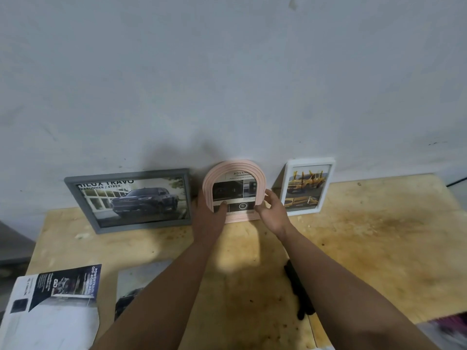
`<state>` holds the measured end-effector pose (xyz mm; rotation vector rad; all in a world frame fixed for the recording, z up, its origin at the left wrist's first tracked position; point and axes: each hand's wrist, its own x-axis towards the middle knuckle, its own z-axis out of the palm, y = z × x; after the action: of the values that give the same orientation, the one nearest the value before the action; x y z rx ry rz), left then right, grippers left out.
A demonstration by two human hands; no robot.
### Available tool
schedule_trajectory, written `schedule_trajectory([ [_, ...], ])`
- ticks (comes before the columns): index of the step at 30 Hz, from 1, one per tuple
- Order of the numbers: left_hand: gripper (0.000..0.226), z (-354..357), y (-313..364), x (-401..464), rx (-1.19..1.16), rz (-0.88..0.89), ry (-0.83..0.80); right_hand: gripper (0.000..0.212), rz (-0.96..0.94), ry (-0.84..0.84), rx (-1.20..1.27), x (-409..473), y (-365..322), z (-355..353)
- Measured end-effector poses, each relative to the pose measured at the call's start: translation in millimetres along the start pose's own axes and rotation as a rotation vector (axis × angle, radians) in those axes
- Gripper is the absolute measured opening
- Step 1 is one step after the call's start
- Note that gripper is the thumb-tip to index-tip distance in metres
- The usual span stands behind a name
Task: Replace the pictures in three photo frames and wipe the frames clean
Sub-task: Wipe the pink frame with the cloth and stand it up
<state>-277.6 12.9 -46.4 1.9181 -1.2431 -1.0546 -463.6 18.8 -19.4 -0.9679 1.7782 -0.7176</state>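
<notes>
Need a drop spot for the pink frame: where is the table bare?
Bare wood on the table right of the right forearm, in front of the white frame. Also a patch between the forearms, below the pink frame. Crowded: near left, with the brochure and loose photo; the back edge holds the grey frame. A black object lies by the right forearm.

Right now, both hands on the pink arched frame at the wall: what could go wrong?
1. The pink arched frame stands close between the grey frame and the white frame; shifting it could knock either over.
2. The left hand has its thumb on the picture area, so it may smudge the front.
3. The right hand grips only the lower edge; the frame could tip forward onto the wooden table.
</notes>
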Motion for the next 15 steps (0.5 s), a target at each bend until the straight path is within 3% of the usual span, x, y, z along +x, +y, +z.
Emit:
schedule_trajectory([
  [3, 0.085, 1.0, 3.8, -12.0, 0.035, -0.066, 0.08, 0.076, 0.011, 0.027, -0.03, -7.5, 3.9, 6.0],
  [6, 0.064, 9.1, -3.6, -27.6, -0.007, -0.063, 0.171, 0.061, 0.019, 0.086, -0.052, -17.4, 16.6, 5.4],
  [10, 0.032, 31.1, -13.6, -43.2, -0.001, -0.034, -0.051, 0.019, 0.001, 0.133, -0.092, -30.7, 34.3, -16.4],
  [15, 0.037, 72.4, 19.0, -58.0, 0.017, 0.072, -0.354, 0.02, 0.034, 0.27, -0.09, -34.2, 52.7, -74.6],
])
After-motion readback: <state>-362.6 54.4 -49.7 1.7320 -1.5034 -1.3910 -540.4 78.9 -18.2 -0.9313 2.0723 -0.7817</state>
